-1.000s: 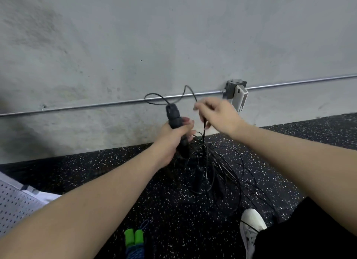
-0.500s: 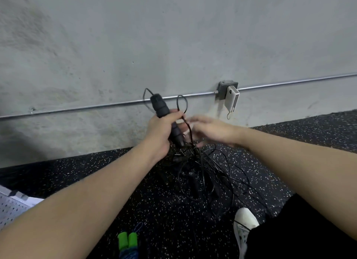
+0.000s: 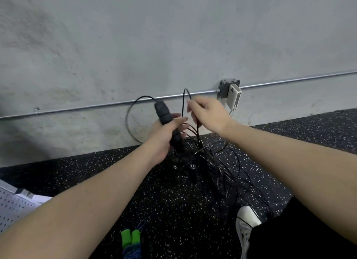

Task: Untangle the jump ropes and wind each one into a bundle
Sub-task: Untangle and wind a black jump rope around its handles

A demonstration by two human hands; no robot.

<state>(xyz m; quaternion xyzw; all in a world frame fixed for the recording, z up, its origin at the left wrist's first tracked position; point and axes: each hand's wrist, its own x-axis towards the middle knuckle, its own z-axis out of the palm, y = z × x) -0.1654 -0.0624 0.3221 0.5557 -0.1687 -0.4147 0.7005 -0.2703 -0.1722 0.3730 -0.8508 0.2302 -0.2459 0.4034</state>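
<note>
My left hand (image 3: 165, 136) grips a black jump-rope handle (image 3: 163, 113) upright, its top sticking out above my fingers. A thin black cord (image 3: 129, 121) loops out from the handle's top to the left and down. My right hand (image 3: 209, 113) pinches another stretch of black cord (image 3: 184, 102) just right of the handle, lifted above the tangle. Below both hands a tangle of black ropes (image 3: 210, 162) hangs and spreads over the speckled floor, with two more handle ends (image 3: 183, 167) in it. A wound rope with green handles (image 3: 131, 239) lies at the bottom.
A grey concrete wall with a metal conduit (image 3: 77, 109) and an outlet box (image 3: 230, 93) holding a white plug stands right behind the ropes. My white shoe (image 3: 246, 223) is at the lower right. A perforated metal panel (image 3: 11, 206) sits at the left edge.
My right hand has risen from beside the left hand's fingers and drawn a stretch of cord upward. The cord loop at the handle's top has grown wider to the left.
</note>
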